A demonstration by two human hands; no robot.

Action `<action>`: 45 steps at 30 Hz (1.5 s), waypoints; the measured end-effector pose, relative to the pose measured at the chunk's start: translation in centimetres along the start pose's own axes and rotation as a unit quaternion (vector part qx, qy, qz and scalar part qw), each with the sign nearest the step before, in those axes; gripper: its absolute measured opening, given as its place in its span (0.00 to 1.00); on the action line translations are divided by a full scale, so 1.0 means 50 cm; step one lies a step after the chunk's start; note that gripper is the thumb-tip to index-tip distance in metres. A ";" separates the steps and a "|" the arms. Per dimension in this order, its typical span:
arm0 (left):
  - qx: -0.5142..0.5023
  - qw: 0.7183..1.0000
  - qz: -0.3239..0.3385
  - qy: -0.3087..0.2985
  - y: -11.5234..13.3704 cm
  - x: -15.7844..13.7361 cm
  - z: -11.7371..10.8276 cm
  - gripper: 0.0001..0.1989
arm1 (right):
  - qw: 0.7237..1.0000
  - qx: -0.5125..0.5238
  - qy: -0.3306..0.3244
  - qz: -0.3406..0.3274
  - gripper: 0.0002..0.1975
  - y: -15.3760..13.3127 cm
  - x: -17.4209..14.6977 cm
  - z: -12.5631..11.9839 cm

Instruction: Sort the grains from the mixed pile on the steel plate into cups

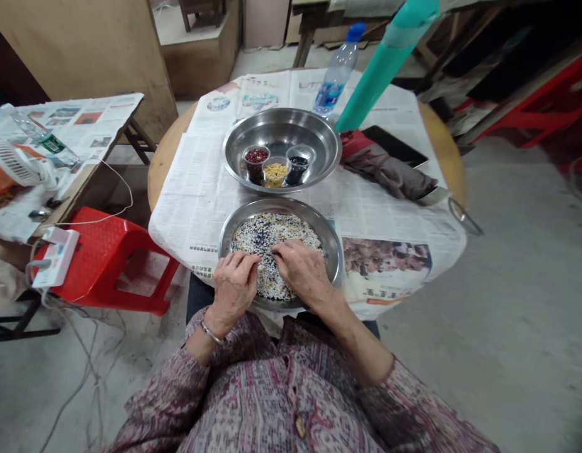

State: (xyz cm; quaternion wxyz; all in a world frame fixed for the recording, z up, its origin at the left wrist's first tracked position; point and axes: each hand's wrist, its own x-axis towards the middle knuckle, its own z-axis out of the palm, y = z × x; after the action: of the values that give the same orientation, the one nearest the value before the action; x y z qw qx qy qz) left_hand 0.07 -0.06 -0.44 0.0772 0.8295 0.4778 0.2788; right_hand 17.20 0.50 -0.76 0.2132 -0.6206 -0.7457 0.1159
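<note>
- Left hand [236, 280]: fingers bent, thumb and forefinger tips close together; whether they grip a grain, cannot tell.
- Right hand [306, 272]: fingers curled toward the left hand, tips low over the grains; whether anything is pinched, cannot tell.
- Grains [270, 277], white, black and yellow mixed: spread across the floor of the dish, beneath both hands.
- Dish [336, 264], metal, round: near edge of the worktop [444, 151].
- Basin [281, 123], metal, larger: just beyond the dish, containing three clear cups, of red beans [256, 157], yellow beans [275, 171] and black beans [299, 162].
- Newspaper [189, 201]: under both vessels.
- Water bottle [333, 85], blue-capped: upright behind the basin.
</note>
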 end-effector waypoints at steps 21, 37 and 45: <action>-0.003 1.000 -0.001 -0.005 0.000 0.003 -0.001 0.06 | 0.913 0.358 0.100 0.167 0.09 0.035 -0.029 -0.052; -0.014 1.000 -0.002 0.018 -0.003 -0.001 0.000 0.06 | 0.894 0.411 0.057 0.171 0.11 0.027 -0.015 -0.029; -0.027 0.999 0.004 0.035 -0.006 -0.007 0.004 0.06 | 0.858 0.479 0.073 0.170 0.14 0.025 0.026 -0.063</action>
State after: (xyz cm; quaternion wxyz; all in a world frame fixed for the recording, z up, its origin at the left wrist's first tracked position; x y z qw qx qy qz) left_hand -0.20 -0.15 -0.87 0.0814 0.8184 0.4696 0.3210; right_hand 19.55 1.74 1.71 0.5150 -0.5653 -0.4634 0.4476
